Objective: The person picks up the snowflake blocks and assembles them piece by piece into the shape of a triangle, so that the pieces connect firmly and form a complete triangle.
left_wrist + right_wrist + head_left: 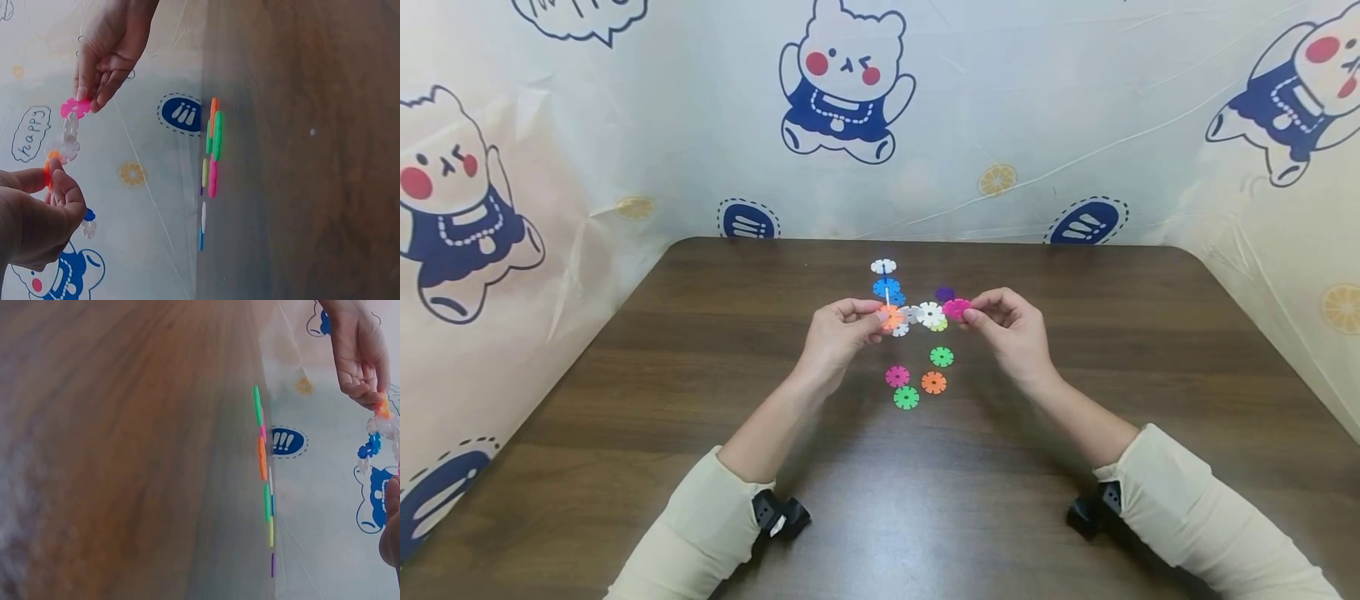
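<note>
A dark wooden table [700,350] is being used before a cartoon-printed backdrop [1000,108]. A partly joined chain of snowflake discs [917,314] is being pinched by the left hand [838,333] at nine o'clock, while its pink disc [957,308] is being pinched by the right hand [1011,329] at three o'clock. Four loose discs [920,379] at six o'clock are still lying unattached.

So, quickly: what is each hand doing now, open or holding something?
Left hand: pinches the orange disc of the joined chain.
Right hand: pinches the pink disc at the chain's other end.
</note>
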The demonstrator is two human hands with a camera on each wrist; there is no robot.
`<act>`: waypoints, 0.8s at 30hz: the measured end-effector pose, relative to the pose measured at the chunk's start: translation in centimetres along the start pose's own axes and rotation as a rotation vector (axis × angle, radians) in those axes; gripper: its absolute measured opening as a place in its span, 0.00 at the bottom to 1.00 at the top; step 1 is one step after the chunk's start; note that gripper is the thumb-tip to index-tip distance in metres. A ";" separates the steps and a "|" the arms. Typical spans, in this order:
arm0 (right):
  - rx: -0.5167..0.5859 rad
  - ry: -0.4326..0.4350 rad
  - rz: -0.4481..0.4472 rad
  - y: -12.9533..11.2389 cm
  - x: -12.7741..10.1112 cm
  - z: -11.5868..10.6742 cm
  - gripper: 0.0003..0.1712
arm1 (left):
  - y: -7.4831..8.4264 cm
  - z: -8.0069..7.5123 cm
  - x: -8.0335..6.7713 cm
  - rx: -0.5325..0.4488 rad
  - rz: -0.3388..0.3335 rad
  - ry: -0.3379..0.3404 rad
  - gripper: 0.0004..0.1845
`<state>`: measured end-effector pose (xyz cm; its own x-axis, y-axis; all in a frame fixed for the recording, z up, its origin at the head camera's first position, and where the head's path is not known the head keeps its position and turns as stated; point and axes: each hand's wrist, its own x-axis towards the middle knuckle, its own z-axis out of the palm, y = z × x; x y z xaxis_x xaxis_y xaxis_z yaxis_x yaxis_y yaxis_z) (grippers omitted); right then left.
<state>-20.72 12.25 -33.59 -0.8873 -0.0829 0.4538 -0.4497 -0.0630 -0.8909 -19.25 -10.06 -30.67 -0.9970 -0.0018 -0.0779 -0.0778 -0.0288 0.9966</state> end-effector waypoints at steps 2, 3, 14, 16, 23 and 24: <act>-0.003 -0.002 -0.001 -0.1 0.0 0.0 0.10 | 0.0 0.0 0.0 -0.003 0.000 0.000 0.12; -0.005 -0.003 -0.001 -0.1 0.0 0.1 0.09 | 0.0 0.0 0.0 -0.004 0.001 -0.001 0.12; 0.014 -0.009 -0.028 -0.1 -0.2 0.2 0.10 | 0.0 0.1 0.0 0.014 -0.008 -0.003 0.12; 0.028 -0.003 -0.034 -0.1 -0.2 0.3 0.09 | 0.1 0.2 0.0 0.017 -0.003 -0.003 0.11; 0.035 -0.008 -0.046 -0.1 -0.2 0.4 0.08 | 0.2 0.0 -0.1 0.018 -0.017 -0.021 0.11; 0.030 -0.011 -0.048 -0.1 -0.2 0.4 0.08 | 0.2 0.0 -0.1 0.017 -0.021 -0.027 0.11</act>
<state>-20.48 11.88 -33.60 -0.8633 -0.0900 0.4966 -0.4887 -0.0970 -0.8671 -19.14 -10.08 -30.48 -0.9948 0.0254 -0.0986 -0.0990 -0.0116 0.9950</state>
